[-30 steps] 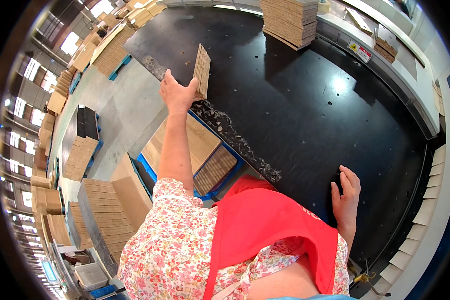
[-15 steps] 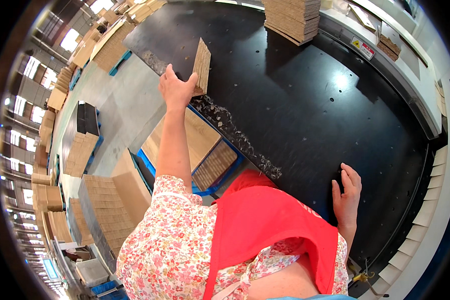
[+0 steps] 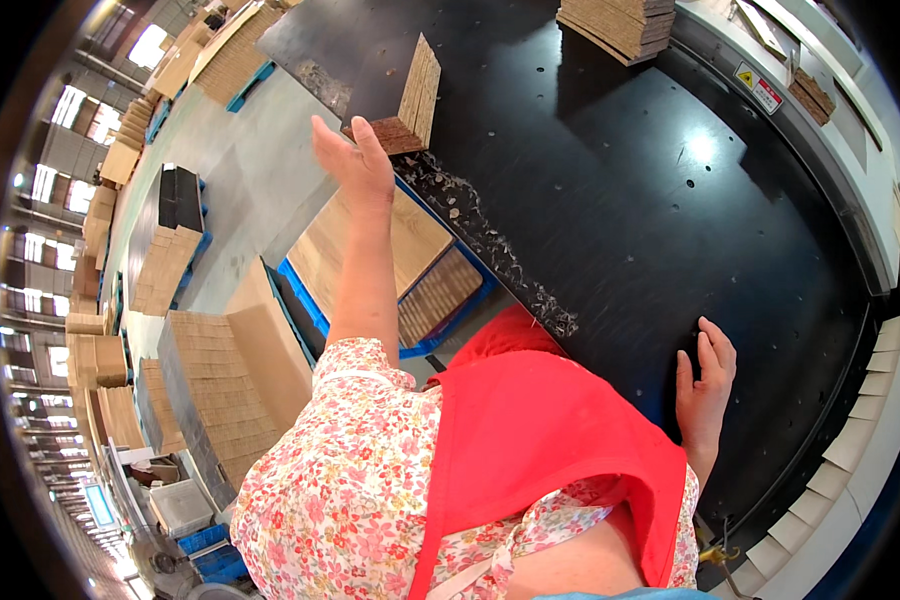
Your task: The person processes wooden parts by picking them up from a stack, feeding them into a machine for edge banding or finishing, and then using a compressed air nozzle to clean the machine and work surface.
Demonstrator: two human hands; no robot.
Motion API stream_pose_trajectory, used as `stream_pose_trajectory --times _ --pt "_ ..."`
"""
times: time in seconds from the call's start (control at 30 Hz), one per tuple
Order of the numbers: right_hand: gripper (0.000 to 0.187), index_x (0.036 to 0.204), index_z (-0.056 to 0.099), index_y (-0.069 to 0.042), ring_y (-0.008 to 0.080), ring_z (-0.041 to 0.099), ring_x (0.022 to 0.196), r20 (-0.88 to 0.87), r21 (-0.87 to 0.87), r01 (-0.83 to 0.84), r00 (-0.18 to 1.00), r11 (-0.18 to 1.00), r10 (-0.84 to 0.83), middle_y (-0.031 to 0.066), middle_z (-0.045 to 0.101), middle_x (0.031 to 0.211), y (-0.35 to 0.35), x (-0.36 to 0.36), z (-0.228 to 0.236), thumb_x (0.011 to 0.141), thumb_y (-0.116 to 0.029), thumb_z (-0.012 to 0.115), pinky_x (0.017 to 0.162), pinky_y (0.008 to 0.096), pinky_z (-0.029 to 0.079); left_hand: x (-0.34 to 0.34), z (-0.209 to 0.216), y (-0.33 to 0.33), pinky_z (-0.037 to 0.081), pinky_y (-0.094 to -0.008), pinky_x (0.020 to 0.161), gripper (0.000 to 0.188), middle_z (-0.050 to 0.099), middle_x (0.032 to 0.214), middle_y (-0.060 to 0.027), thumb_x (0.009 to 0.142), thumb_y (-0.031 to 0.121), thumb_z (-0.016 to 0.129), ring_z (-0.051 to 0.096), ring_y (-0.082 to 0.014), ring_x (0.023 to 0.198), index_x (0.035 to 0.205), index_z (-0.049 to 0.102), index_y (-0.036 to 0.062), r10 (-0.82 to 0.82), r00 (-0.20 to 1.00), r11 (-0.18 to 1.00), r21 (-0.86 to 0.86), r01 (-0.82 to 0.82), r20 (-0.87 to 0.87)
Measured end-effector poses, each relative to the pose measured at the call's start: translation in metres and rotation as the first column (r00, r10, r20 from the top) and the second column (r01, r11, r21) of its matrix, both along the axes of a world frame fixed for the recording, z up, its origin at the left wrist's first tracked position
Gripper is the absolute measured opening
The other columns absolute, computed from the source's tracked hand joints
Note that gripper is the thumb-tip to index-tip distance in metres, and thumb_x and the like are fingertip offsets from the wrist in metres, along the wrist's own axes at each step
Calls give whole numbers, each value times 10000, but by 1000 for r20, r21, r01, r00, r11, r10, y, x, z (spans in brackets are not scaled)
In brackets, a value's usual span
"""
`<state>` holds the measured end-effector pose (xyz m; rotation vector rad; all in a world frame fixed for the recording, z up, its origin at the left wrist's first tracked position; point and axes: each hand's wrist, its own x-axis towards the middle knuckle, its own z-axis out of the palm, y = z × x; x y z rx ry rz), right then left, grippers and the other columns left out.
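A worker's left hand [image 3: 355, 165], fingers spread and empty, hovers just short of a bundle of cardboard sheets [image 3: 410, 100] standing on edge at the rim of the black tabletop [image 3: 610, 200]. The right hand [image 3: 705, 385] rests flat and open on that tabletop. The bundle looks stiff and light, liable to fan apart, best gripped across its stacked edges.
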<state>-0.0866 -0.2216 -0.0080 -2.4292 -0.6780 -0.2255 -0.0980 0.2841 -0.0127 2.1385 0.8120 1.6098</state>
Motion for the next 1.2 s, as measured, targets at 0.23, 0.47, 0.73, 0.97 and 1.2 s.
stream_pose_trajectory --times 0.23,0.47,0.73,0.97,1.2 --pt "318 1139 634 59 298 551 1206 -9 -6 1 1000 1000 -1 125 605 1285 0 1 1 831 5 690 1035 396 413 6 -31 -20 203 -420 1193 1167 176 1552 -304 803 416 775 220 -394 1447 1512 -6 -84 -94 982 959 -280 46 -163" --pt "301 1121 640 64 300 559 1192 -4 -12 10 1000 1000 -10 130 612 1265 1 1 3 829 10 691 1029 396 418 8 -52 -4 272 -389 1158 1227 234 1531 -252 753 322 857 302 -321 1409 1527 -30 -24 -194 979 944 -284 167 -68" --pt "298 1112 640 70 304 564 1180 -1 -11 13 1000 1000 -13 133 615 1258 3 1 3 825 13 694 1023 394 422 9 -55 2 266 -387 1162 1246 224 1531 -258 746 298 860 299 -318 1411 1520 -56 -38 -183 980 931 -334 146 -83" --pt "289 1103 640 71 304 565 1173 -2 -3 8 1000 1000 -8 131 615 1258 2 2 3 826 7 693 1016 395 421 15 -41 -15 224 -364 1183 1315 190 1543 -290 722 353 852 261 -335 1439 1498 -114 -85 -116 988 921 -383 69 -101" --pt "290 1104 640 66 299 562 1178 2 -13 14 1000 1000 -14 125 615 1259 3 2 2 825 7 693 1022 392 410 17 -41 -13 232 -372 1181 1287 212 1538 -279 704 360 847 279 -354 1430 1505 -56 -85 -60 988 936 -352 5 -146"
